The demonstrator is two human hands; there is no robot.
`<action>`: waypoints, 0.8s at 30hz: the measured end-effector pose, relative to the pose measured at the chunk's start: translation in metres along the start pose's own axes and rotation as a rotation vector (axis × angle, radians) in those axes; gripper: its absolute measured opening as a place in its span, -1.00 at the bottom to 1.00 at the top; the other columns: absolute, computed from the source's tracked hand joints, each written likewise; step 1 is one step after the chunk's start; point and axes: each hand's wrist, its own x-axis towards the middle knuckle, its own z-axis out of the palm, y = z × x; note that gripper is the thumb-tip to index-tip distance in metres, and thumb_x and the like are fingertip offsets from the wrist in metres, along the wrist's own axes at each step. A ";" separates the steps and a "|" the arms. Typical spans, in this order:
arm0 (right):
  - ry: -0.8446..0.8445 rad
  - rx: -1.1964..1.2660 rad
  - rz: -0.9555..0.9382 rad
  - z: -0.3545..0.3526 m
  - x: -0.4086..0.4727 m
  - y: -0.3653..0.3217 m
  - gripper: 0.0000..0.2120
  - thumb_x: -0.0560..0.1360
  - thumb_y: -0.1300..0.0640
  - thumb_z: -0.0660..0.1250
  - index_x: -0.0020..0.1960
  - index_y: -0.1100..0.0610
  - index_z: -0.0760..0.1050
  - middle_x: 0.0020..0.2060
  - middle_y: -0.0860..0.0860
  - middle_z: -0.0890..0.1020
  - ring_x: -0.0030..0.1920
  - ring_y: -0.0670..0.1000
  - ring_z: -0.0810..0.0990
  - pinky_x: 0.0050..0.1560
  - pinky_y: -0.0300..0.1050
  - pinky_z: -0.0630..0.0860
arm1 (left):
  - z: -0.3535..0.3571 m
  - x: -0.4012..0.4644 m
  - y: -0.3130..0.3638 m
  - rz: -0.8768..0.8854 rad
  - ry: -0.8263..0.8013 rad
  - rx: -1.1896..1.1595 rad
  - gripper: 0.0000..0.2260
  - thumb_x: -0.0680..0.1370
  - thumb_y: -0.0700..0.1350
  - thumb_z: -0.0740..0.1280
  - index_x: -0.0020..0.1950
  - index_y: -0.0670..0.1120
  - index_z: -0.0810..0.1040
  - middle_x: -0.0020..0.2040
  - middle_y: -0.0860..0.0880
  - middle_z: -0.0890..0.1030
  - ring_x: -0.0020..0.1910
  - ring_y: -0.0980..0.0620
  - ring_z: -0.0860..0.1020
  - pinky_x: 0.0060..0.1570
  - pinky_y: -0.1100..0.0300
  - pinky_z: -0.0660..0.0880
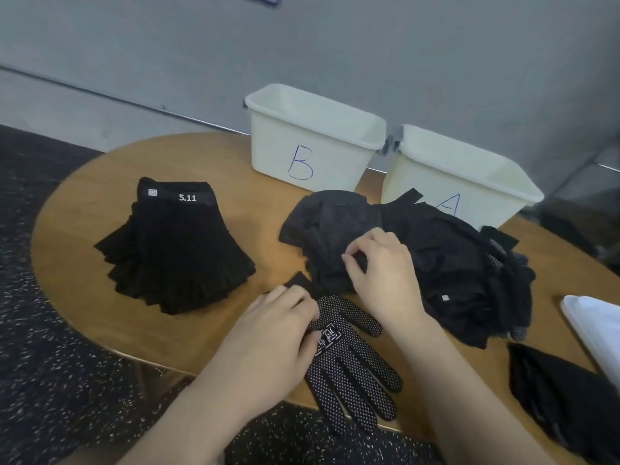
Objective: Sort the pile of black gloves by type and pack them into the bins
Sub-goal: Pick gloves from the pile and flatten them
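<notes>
A loose pile of black gloves (436,263) lies in the middle of the round wooden table (84,203). My right hand (379,270) pinches a thin grey-black glove (335,223) at the pile's left side. My left hand (275,333) rests on the cuff end of a white-dotted black glove (352,364), its fingers curled at the glove's edge. To the left sits a neat stack of black fingerless gloves (174,253), its top cuff marked 5.11. Behind stand two cream bins, bin B (312,135) and bin A (463,176); their insides are hidden from view.
More black fabric (563,394) lies at the table's near right edge, beside a white object (597,327). A grey wall runs behind the bins. Dark speckled floor (50,347) surrounds the table on the left and near sides.
</notes>
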 end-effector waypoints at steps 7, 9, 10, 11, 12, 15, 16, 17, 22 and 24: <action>-0.053 -0.061 -0.026 0.001 -0.005 -0.006 -0.68 0.48 -0.17 0.48 0.06 0.05 0.65 -0.04 -0.04 0.54 0.05 0.08 0.51 0.10 0.06 0.44 | 0.008 0.008 0.002 -0.040 0.056 0.022 -0.81 0.67 0.10 0.22 0.26 0.11 0.47 0.17 0.22 0.41 0.21 0.19 0.36 0.32 0.25 0.30; -0.021 -0.042 -0.039 -0.001 -0.004 -0.006 -0.85 0.54 -0.01 0.46 0.00 0.07 0.66 -0.07 -0.04 0.55 0.01 0.09 0.51 0.09 0.08 0.46 | 0.010 0.008 0.002 -0.056 0.070 0.031 -0.81 0.67 0.10 0.23 0.24 0.10 0.47 0.17 0.21 0.42 0.22 0.18 0.37 0.32 0.24 0.30; -0.010 -0.022 -0.035 -0.003 -0.003 -0.006 -0.89 0.56 0.04 0.44 -0.03 0.08 0.66 -0.08 -0.04 0.56 0.00 0.08 0.52 0.09 0.08 0.45 | 0.010 0.008 0.002 -0.061 0.074 0.031 -0.82 0.66 0.11 0.23 0.22 0.09 0.47 0.16 0.21 0.43 0.21 0.18 0.38 0.32 0.23 0.31; -0.003 0.022 -0.017 -0.005 -0.003 -0.007 -0.91 0.58 0.07 0.41 -0.04 0.08 0.64 -0.08 -0.04 0.56 0.00 0.07 0.52 0.09 0.07 0.45 | 0.010 0.009 0.002 -0.066 0.076 0.030 -0.82 0.66 0.11 0.24 0.21 0.09 0.47 0.15 0.20 0.43 0.21 0.17 0.38 0.32 0.23 0.32; 0.005 0.084 0.009 -0.009 -0.003 -0.007 -0.92 0.59 0.09 0.39 -0.05 0.07 0.63 -0.08 -0.05 0.56 0.00 0.05 0.53 0.09 0.07 0.45 | 0.010 0.009 0.003 -0.068 0.075 0.031 -0.83 0.66 0.11 0.24 0.19 0.09 0.47 0.14 0.20 0.42 0.20 0.17 0.39 0.31 0.23 0.32; 0.080 0.269 0.079 -0.022 0.000 -0.006 -0.92 0.61 0.14 0.37 -0.07 0.08 0.57 -0.12 -0.08 0.56 -0.07 0.00 0.55 0.05 0.03 0.51 | 0.009 0.011 0.004 -0.082 0.068 0.040 -0.85 0.66 0.12 0.25 0.17 0.09 0.44 0.12 0.20 0.41 0.18 0.17 0.38 0.31 0.24 0.32; 0.105 0.316 0.102 -0.028 0.002 -0.005 -0.92 0.61 0.15 0.36 -0.07 0.09 0.56 -0.13 -0.07 0.57 -0.09 -0.01 0.56 0.02 -0.01 0.51 | 0.009 0.011 0.005 -0.088 0.062 0.044 -0.85 0.66 0.11 0.26 0.16 0.09 0.43 0.11 0.19 0.40 0.17 0.17 0.38 0.31 0.24 0.32; 0.115 0.362 0.131 -0.034 0.004 -0.004 -0.91 0.61 0.15 0.36 -0.07 0.08 0.56 -0.15 -0.07 0.59 -0.10 -0.03 0.56 0.00 -0.08 0.50 | 0.009 0.012 0.007 -0.093 0.052 0.050 -0.86 0.65 0.10 0.27 0.14 0.09 0.42 0.10 0.19 0.40 0.15 0.17 0.37 0.32 0.23 0.32; 0.080 0.627 0.281 -0.068 0.007 -0.001 -0.84 0.64 0.14 0.32 -0.12 0.06 0.52 -0.21 -0.08 0.65 -0.17 -0.15 0.60 -0.12 -0.30 0.48 | 0.006 0.013 0.015 -0.121 0.027 0.035 -0.84 0.58 -0.10 0.29 0.04 0.07 0.31 0.04 0.14 0.33 0.01 0.12 0.30 0.30 0.21 0.34; 0.097 0.742 0.338 -0.080 0.006 0.000 -0.83 0.64 0.16 0.32 -0.13 0.10 0.50 -0.21 -0.03 0.64 -0.21 -0.13 0.59 -0.13 -0.27 0.46 | 0.006 0.014 0.017 -0.117 0.036 0.046 -0.85 0.59 -0.13 0.29 0.09 0.05 0.37 0.06 0.14 0.34 0.03 0.11 0.34 0.42 0.21 0.27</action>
